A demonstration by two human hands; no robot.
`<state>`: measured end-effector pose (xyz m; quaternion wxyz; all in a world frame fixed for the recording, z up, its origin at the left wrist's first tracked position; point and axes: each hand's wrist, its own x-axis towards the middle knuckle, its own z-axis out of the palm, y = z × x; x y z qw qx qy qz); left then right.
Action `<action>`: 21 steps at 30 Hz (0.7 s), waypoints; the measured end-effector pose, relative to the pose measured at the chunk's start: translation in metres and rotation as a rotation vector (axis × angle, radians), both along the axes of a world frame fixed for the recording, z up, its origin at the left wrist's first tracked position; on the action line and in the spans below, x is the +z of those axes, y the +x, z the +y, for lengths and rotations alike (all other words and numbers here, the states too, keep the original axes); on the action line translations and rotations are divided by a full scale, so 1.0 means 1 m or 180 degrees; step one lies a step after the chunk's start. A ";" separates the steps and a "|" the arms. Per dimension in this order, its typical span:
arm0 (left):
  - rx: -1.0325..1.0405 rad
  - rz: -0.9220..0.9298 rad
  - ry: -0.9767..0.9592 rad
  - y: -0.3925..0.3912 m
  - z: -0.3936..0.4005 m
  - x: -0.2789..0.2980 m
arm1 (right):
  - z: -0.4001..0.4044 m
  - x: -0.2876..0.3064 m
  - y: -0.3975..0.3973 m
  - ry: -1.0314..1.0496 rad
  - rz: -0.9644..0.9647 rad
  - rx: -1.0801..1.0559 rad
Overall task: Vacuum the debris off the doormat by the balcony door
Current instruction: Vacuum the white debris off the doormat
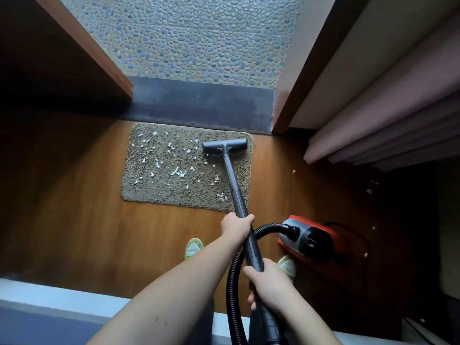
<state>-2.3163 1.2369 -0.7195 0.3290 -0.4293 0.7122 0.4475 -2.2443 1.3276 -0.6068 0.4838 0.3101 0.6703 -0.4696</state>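
The wand (pixel 239 195) hides a strip of the mat (pixel 149 192) beneath it, and the nozzle (pixel 224 146) covers the mat's far right corner. The hose (pixel 234 290) and both forearms run off the bottom edge, the right shoe (pixel 288 266) is half hidden behind the right hand (pixel 270 286), and the vacuum body (pixel 313 241) fades into shadow at its rear. The specks (pixel 369 191) on the dark floor at right are too small to identify.

The doormat (pixel 174 185) is rough shaggy cloth on a smooth wood-look floor (pixel 74 220); the vacuum wand (pixel 235 190) is matt grey, the hose (pixel 232 282) ribbed glossy black.
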 end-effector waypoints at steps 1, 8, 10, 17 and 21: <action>0.0003 0.0039 -0.0015 -0.003 -0.001 -0.002 | -0.001 -0.001 -0.003 -0.0011 0.0007 0.0011; -0.0076 0.0048 -0.0004 -0.026 -0.007 -0.009 | -0.004 -0.009 -0.024 -0.0059 -0.0017 0.0064; -0.0114 0.0003 -0.0009 -0.029 -0.007 -0.012 | -0.004 -0.011 -0.027 -0.0063 -0.0051 0.0082; -0.0145 -0.0009 0.0002 -0.030 -0.004 -0.016 | -0.003 -0.018 -0.027 -0.0043 -0.0062 -0.0049; -0.0175 -0.0010 -0.0007 -0.029 -0.008 -0.013 | -0.006 -0.015 -0.027 -0.0067 -0.0093 -0.0022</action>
